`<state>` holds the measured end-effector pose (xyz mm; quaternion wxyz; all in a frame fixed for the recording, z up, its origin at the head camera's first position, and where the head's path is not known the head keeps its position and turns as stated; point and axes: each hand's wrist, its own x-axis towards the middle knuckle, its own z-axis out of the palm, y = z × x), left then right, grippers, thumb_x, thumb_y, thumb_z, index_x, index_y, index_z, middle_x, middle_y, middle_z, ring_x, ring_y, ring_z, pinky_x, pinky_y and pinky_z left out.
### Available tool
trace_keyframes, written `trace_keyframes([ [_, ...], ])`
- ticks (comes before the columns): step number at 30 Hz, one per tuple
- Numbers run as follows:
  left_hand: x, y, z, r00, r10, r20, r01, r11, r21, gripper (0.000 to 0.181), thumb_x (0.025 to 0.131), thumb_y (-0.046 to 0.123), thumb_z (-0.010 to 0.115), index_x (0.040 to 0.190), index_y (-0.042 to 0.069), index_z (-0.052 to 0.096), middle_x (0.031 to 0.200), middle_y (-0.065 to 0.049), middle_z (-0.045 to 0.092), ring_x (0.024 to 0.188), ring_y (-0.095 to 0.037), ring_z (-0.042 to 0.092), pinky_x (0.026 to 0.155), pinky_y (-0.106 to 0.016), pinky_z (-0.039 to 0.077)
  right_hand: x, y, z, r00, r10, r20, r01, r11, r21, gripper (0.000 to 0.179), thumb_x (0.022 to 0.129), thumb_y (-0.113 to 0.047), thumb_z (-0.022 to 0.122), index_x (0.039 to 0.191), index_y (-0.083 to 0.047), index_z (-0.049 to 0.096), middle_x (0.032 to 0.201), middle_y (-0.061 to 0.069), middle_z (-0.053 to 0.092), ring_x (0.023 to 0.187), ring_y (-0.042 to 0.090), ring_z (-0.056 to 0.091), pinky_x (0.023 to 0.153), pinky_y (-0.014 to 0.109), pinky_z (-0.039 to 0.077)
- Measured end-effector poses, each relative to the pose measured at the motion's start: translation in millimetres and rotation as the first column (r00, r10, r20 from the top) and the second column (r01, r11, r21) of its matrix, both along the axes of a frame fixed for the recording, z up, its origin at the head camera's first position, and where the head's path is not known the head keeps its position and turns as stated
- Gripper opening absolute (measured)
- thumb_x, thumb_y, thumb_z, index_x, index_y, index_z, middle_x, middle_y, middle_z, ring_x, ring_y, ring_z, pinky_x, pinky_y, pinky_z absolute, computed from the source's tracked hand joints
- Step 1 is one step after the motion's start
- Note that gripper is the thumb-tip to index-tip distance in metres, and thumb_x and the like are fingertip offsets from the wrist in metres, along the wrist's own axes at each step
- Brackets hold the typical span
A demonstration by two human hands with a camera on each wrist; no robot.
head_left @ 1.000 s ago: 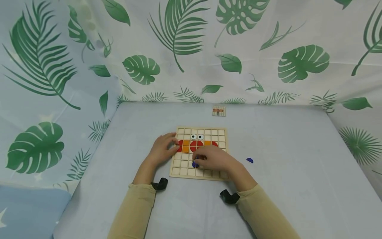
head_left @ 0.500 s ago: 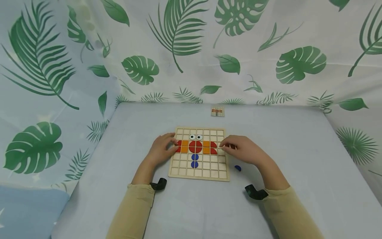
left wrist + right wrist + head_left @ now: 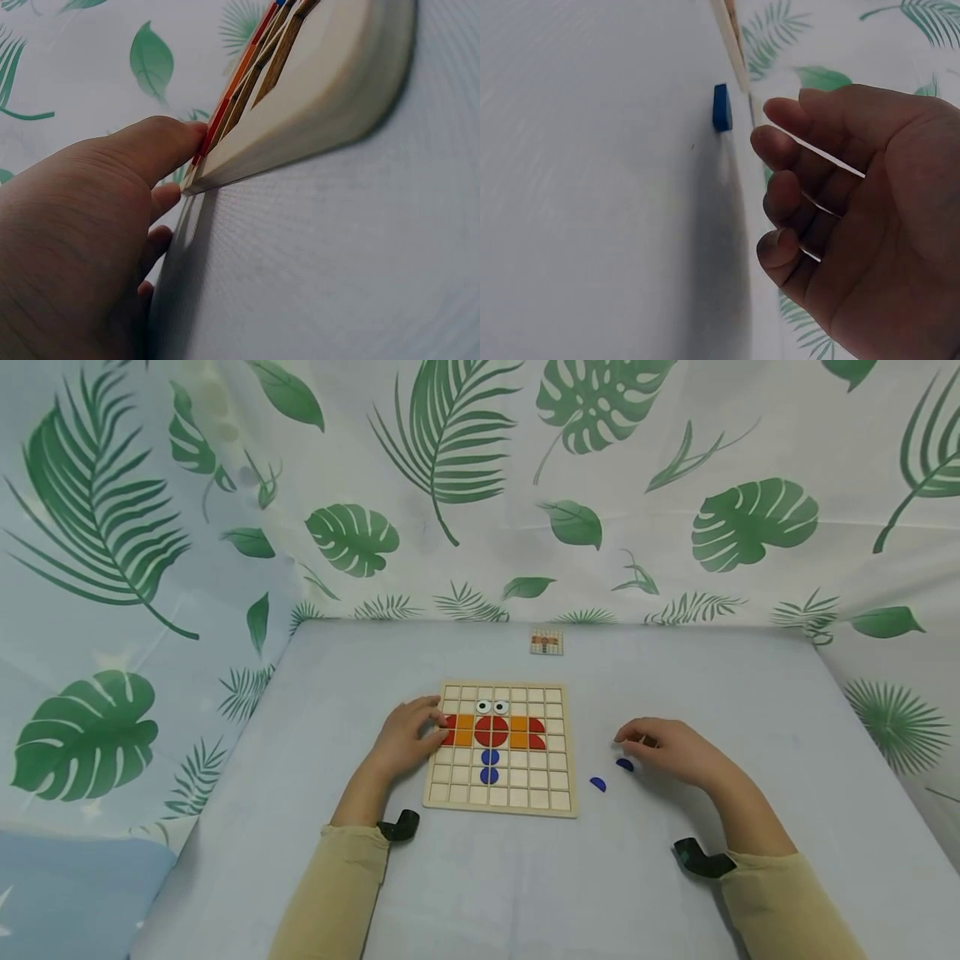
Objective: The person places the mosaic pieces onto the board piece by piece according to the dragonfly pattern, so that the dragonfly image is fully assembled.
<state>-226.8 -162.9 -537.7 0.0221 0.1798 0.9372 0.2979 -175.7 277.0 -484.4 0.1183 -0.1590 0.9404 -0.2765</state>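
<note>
My left hand (image 3: 408, 735) rests at the left edge of a wooden grid board (image 3: 538, 797). In the left wrist view its thumb (image 3: 196, 133) lies on the board's edge by a red piece, the other fingers below. Loosely curled, my right hand (image 3: 671, 750) hovers right of the board with nothing between its fingers. Just under its fingertips lies a blue half-circle piece (image 3: 625, 765); another blue half-circle (image 3: 597, 784) sits nearer the board. The board bears a red circle (image 3: 492, 732), orange squares (image 3: 519, 732), red pieces, two eye pieces (image 3: 492, 707) and two blue circles (image 3: 490, 767).
A small pattern card (image 3: 547, 642) lies behind the board. The pale cloth (image 3: 480, 877) covers the table, and a leaf-print curtain (image 3: 465, 552) rises at its back and sides. Black wrist cameras (image 3: 705, 860) sit by both sleeves.
My right hand has moved off the board's blue circles, past its right edge, to the loose blue half-circle at the right. The left hand has stayed at the board's edge.
</note>
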Motion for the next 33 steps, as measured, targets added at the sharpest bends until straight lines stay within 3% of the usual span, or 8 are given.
trace_keyframes([
  [6,1.5,-0.5,0.6,1.0,0.004,0.002,-0.004,1.0,0.008,0.012,0.096,0.036,0.064,0.096,0.025,0.059,0.152,-0.005,0.047,0.144,-0.029,0.039,0.125,-0.054,0.017,1.2,7,-9.5,1.0,0.006,0.007,-0.006,1.0,-0.01,0.014,0.096,-0.019,0.063,0.109,-0.022,0.069,0.099,-0.004,0.068,0.087,0.013,0.056,0.075,0.031,0.051],
  [15,1.4,-0.1,1.3,1.0,0.005,0.001,-0.005,1.0,0.008,0.011,0.095,0.035,0.064,0.097,0.026,0.059,0.152,-0.005,0.046,0.144,-0.029,0.039,0.125,-0.054,0.017,2.4,16,-21.8,0.996,0.092,-0.006,-0.093,0.995,-0.033,0.032,0.091,-0.007,0.066,0.115,-0.03,0.068,0.097,-0.009,0.06,0.086,0.008,0.051,0.073,0.022,0.047],
  [20,0.7,-0.1,-0.4,1.0,0.0,-0.016,0.0,1.0,0.013,0.011,0.095,0.034,0.065,0.096,0.025,0.059,0.151,-0.005,0.047,0.144,-0.03,0.04,0.124,-0.056,0.018,2.8,16,-23.7,0.991,0.135,0.002,-0.135,0.99,-0.049,0.035,0.091,-0.006,0.066,0.115,-0.031,0.068,0.1,-0.011,0.061,0.084,0.007,0.05,0.071,0.02,0.046],
  [33,0.5,-0.8,-1.3,1.0,-0.003,-0.006,0.004,1.0,0.009,0.011,0.095,0.035,0.065,0.097,0.025,0.059,0.152,-0.004,0.046,0.144,-0.029,0.039,0.125,-0.055,0.017,5.5,12,-24.9,0.989,0.136,-0.063,-0.14,0.988,-0.061,0.027,0.087,-0.012,0.074,0.11,-0.026,0.069,0.093,-0.009,0.059,0.082,0.005,0.05,0.069,0.02,0.045],
])
